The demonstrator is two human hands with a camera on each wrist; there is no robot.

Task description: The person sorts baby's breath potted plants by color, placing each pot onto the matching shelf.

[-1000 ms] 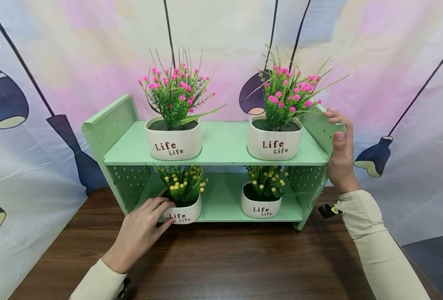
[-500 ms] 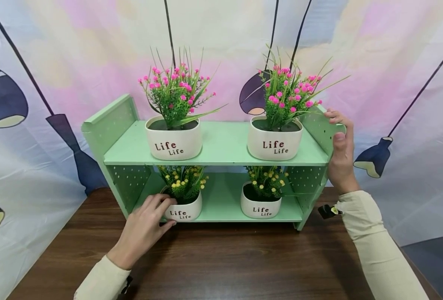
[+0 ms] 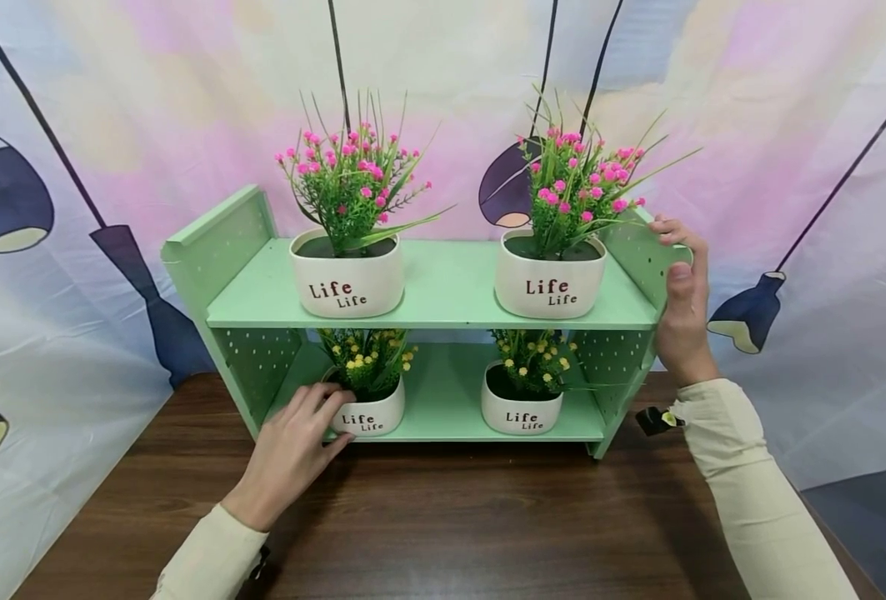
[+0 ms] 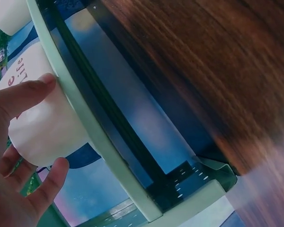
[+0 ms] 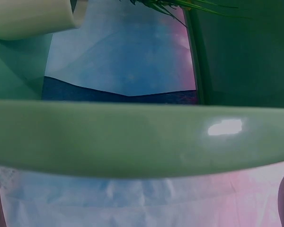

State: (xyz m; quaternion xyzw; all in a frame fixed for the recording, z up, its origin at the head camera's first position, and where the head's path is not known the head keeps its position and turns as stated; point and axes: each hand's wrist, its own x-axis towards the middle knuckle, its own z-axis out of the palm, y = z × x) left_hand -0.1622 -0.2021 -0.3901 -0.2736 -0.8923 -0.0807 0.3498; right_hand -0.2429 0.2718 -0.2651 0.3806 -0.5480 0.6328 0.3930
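Observation:
In the head view my left hand (image 3: 292, 446) grips a white flowerpot (image 3: 373, 415) marked "Life" with yellow flowers, on the left of the lower shelf. The left wrist view shows the thumb (image 4: 31, 94) on the pot's front, with the fingers round its side. My right hand (image 3: 684, 312) holds the right side panel (image 3: 641, 262) of the green two-tier rack (image 3: 443, 312); its fingertips reach over the panel's edge. That panel's edge (image 5: 142, 139) crosses the right wrist view.
A second yellow-flowered pot (image 3: 521, 411) stands at the right of the lower shelf. Above are two pink-flowered pots, one left (image 3: 347, 283) and one right (image 3: 550, 283). The rack stands on a dark wooden table (image 3: 473, 517) before a painted cloth backdrop (image 3: 443, 50).
My left hand has moved the lower left pot back and slightly right, so its base now sits within the shelf's front edge. The right hand stays where it was.

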